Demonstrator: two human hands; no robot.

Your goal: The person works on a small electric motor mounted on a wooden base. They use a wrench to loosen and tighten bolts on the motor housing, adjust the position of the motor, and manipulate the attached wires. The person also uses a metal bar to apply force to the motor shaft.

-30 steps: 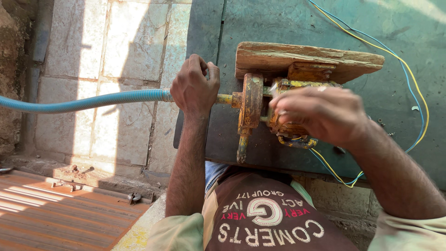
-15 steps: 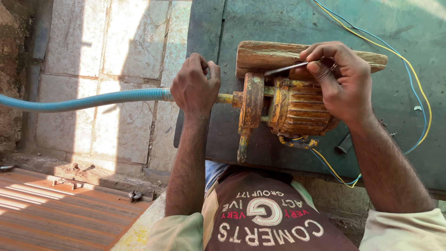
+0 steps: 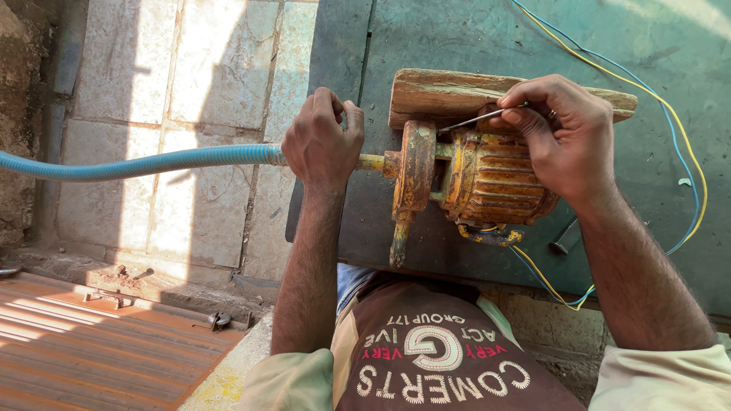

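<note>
The left hand [image 3: 323,138] is closed in a fist around the end of a blue ribbed hose [image 3: 137,164], right where the hose meets the yellow pipe stub [image 3: 371,161] of a rusty yellow pump [image 3: 464,183]. The fingers curl over the top of the joint, so the joint itself is hidden under the hand. The hose runs off to the left edge of the view, above pale stone tiles [image 3: 190,99]. The pump lies on its side on a dark green metal surface [image 3: 457,46], with its round flange [image 3: 413,171] facing the left hand and its ribbed body to the right. A weathered wooden block [image 3: 449,93] sits just behind the pump, touching it. The right hand [image 3: 567,137] rests over the right end of the pump body, its thumb and fingertips pinched together on 1 thin metal tool [image 3: 474,119], a slim rod whose tip points left toward the gap between flange and body. Whether the tip touches the pump cannot be told. 2 wires, 1 blue [image 3: 670,122] and 1 yellow [image 3: 689,144], loop across the green surface and come back in under the pump. At lower left lies a rust-red ribbed metal sheet [image 3: 84,350].
</note>
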